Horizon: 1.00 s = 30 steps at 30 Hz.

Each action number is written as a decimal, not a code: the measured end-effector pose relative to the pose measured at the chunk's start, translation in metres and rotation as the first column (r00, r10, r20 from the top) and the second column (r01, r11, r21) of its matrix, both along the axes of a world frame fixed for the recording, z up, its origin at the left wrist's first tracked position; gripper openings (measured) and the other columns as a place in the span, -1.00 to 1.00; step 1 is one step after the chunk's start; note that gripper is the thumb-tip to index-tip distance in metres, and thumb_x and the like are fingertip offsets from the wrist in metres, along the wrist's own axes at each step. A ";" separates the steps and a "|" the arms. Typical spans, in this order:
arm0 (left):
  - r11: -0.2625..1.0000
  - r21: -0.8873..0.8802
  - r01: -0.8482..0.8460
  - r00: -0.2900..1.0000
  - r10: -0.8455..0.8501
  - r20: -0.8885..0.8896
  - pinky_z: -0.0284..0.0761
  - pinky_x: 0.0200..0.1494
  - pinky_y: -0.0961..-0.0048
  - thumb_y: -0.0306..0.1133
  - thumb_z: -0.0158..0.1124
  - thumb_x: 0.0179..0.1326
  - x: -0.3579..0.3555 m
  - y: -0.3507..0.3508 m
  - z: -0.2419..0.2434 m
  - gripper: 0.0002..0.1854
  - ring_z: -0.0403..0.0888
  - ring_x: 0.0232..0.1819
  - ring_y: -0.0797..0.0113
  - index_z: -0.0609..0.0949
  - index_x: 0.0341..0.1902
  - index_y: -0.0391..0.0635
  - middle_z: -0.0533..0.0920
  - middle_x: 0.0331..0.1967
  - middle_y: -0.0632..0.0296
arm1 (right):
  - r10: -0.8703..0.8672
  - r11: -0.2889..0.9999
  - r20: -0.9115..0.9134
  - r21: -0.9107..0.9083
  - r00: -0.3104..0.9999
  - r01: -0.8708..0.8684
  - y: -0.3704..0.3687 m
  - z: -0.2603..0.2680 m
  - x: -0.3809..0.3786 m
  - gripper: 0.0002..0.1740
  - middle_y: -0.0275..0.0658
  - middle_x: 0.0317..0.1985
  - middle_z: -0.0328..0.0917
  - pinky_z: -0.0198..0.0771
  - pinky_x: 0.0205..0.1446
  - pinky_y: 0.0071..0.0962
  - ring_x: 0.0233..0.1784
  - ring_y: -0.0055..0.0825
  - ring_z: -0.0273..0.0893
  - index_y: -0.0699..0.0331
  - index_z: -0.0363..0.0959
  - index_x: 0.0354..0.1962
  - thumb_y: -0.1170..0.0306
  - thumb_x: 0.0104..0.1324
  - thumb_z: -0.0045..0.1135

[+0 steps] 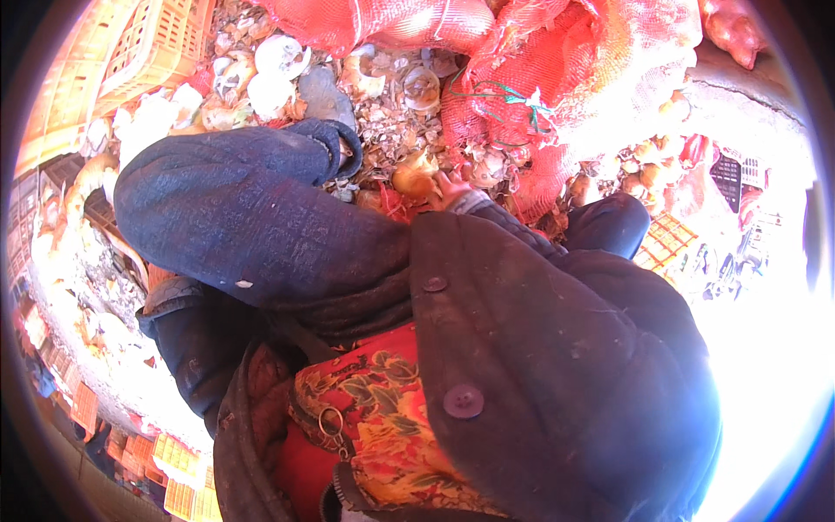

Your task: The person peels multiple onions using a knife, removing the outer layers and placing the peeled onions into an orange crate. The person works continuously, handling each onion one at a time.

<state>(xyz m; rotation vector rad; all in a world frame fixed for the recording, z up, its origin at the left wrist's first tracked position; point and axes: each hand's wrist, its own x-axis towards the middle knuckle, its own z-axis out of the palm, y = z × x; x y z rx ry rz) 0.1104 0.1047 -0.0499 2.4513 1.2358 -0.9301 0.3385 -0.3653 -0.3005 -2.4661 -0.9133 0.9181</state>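
My right hand [451,188] is low among the onions in front of my lap, its fingers partly bent. Right beside it lies a yellow onion [413,175], and another onion with loose skin [489,168] sits on its other side. Whether the fingers grip anything is unclear. Red mesh netting [394,203] lies below the yellow onion. My left sleeve [196,346] reaches down past my bent knee, but the left hand itself is out of view. Dry onion skins [391,127] cover the ground before me.
Full red mesh sacks [385,23] lie ahead, one large sack [541,85] with green string [515,99] on it. Yellow plastic crates [153,52] stand at upper left. Peeled white onions [271,94] lie near my leg [261,189]. More onions [652,163] rest at right.
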 end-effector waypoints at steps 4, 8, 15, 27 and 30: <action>1.000 -0.013 0.009 1.000 -0.009 0.008 0.45 -0.10 0.07 -0.19 0.21 0.06 0.003 0.002 -0.005 -0.62 0.55 -0.13 -0.15 0.51 -0.10 -0.17 0.60 -0.26 -0.13 | -0.151 0.960 0.209 -0.201 0.966 0.194 0.039 0.010 0.011 -0.33 -0.02 -0.25 0.54 0.36 -0.07 -0.05 -0.20 -0.02 0.51 0.35 0.31 0.00 0.02 0.08 0.14; 1.000 -0.012 0.008 1.000 -0.008 0.008 0.45 -0.10 0.07 -0.19 0.21 0.06 0.008 0.004 -0.009 -0.62 0.55 -0.13 -0.15 0.52 -0.11 -0.18 0.61 -0.27 -0.13 | -0.193 0.971 -0.359 -0.203 0.913 0.126 0.060 0.010 0.022 -0.16 -0.03 -0.15 0.51 0.38 -0.02 -0.07 -0.15 -0.04 0.50 0.34 0.27 0.05 -0.14 0.01 0.17; 1.000 -0.005 -0.014 0.999 0.014 0.031 0.45 -0.11 0.07 -0.19 0.21 0.06 0.004 0.005 -0.006 -0.63 0.55 -0.14 -0.14 0.52 -0.12 -0.18 0.61 -0.28 -0.13 | -0.080 0.987 -0.262 -0.154 0.962 0.040 0.080 0.000 0.043 -0.12 -0.03 -0.04 0.41 0.37 0.02 -0.05 -0.05 -0.03 0.42 0.29 0.18 0.11 -0.16 0.02 0.15; 0.993 0.051 -0.103 0.952 0.084 0.293 0.46 -0.11 0.07 -0.19 0.21 0.07 -0.003 -0.011 0.020 -0.64 0.56 -0.15 -0.14 0.53 -0.14 -0.19 0.61 -0.29 -0.13 | -0.071 0.997 -0.115 0.032 0.991 0.076 0.152 0.033 0.135 -0.04 -0.01 0.13 0.23 0.35 0.09 -0.02 0.12 -0.01 0.28 0.21 0.03 0.23 -0.19 0.03 0.13; 0.987 0.089 -0.132 0.920 0.088 0.383 0.46 -0.12 0.07 -0.19 0.21 0.07 0.006 -0.016 0.020 -0.64 0.56 -0.15 -0.13 0.53 -0.15 -0.19 0.61 -0.30 -0.13 | -0.185 0.933 -0.355 0.230 0.916 0.277 0.195 0.072 0.160 -0.02 -0.01 0.18 0.18 0.34 0.11 -0.01 0.16 -0.01 0.25 0.18 0.00 0.25 -0.19 0.04 0.12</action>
